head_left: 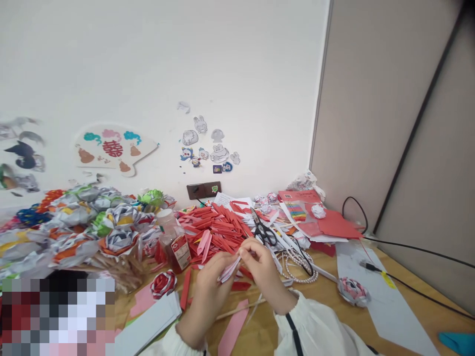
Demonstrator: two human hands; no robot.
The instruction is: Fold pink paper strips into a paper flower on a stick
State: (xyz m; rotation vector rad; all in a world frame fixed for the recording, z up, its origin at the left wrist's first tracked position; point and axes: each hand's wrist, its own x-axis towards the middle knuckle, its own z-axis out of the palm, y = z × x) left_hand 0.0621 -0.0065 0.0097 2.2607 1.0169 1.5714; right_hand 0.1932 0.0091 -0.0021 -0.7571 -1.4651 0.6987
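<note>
My left hand (212, 278) is closed around a small piece of folded paper (229, 272), whitish with pinkish edges. The fingertips of my right hand (262, 269) pinch its upper end, so part of the paper is hidden. Just beyond both hands lies a heap of folded red paper strips (213, 225) with a few pink ones. Black-handled scissors (264, 233) rest on papers beyond my right hand. Below my hands, a pink paper strip (233, 330) lies on the wooden table (256, 341) beside a thin stick.
Many paper flowers (107, 217) crowd the left side, near a bottle with a red label (180, 253). A red-and-white paper flower (163, 285) sits near white paper sheets (158, 319). Rightward lie pearl strings (297, 272), a pink-and-white flower (353, 291) and a black cable (411, 289).
</note>
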